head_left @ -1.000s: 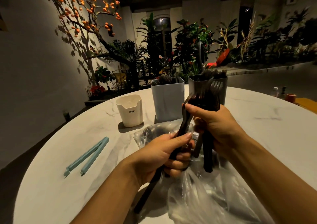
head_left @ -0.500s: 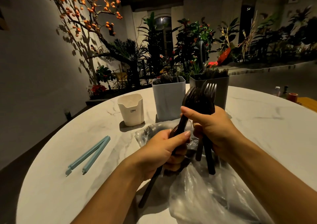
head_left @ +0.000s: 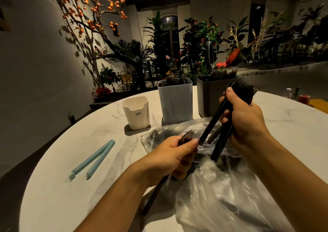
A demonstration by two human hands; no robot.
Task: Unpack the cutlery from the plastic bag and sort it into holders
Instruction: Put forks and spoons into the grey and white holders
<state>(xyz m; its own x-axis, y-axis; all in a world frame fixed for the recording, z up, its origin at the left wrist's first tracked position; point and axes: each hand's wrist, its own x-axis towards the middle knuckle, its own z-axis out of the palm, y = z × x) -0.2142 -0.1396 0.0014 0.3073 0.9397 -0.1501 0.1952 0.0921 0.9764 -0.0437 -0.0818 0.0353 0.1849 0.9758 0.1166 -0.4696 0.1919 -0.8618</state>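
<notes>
Head view, dim warm light, round marbled table (head_left: 58, 192). Left hand (head_left: 170, 158), centre of frame, clenched round one dark fork (head_left: 185, 138): tines poke up past the thumb, handle runs down toward lower centre over the table. Right hand (head_left: 245, 119), centre right and higher, grasping a bundle of black forks (head_left: 243, 91); tines fan toward the upper right, handles hang down-left, their ends above the bag. Clear plastic bag (head_left: 221, 196) lies crumpled on the table under both hands, spreading to the lower right; dark cutlery shapes inside, not countable.

Behind the hands, mid-frame, three holders in a row: cream cup (head_left: 137, 113) marked CRBW at left, contents not visible; pale blue-grey square holder (head_left: 174, 102) in the middle with dark utensil tops showing; dark grey square holder (head_left: 208, 96) at right, also filled, partly hidden by the right hand's bundle.

Left of the hands, well apart: light blue bag clip (head_left: 93, 159), hinged open in a V. Far right edge: small orange roll (head_left: 303, 99).
</notes>
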